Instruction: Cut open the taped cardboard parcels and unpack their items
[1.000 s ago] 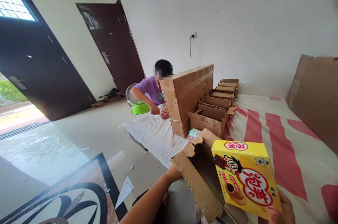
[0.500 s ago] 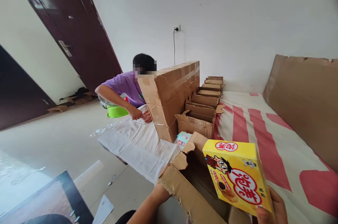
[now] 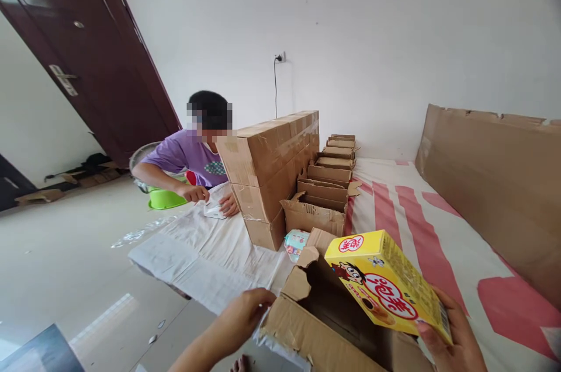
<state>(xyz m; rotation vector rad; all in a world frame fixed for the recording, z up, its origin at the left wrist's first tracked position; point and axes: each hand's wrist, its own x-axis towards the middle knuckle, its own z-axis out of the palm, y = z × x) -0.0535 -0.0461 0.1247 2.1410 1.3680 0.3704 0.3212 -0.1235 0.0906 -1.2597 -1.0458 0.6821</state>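
Observation:
My right hand point(image 3: 453, 334) grips a yellow snack box point(image 3: 385, 284) by its lower right end, thumb in front and fingers behind. The yellow box is tilted over the mouth of an open brown cardboard box point(image 3: 307, 328) with torn flaps. At the near left corner of that cardboard box, my left hand point(image 3: 249, 310) holds its edge with bent fingers, their tips partly hidden. Just behind the cardboard box lies a small light-green printed packet point(image 3: 295, 243).
Taped cartons point(image 3: 272, 167) are stacked beyond, beside a row of open boxes point(image 3: 315, 214). A person in a purple shirt point(image 3: 184, 153) handles a white item point(image 3: 214, 208) at the left. A cardboard sheet point(image 3: 491, 167) stands at the right on a red-and-white cloth point(image 3: 416, 214).
The yellow box has turned, showing more of its side panel, and stays over the cardboard box. More of my left hand shows at the corner. The view has shifted right.

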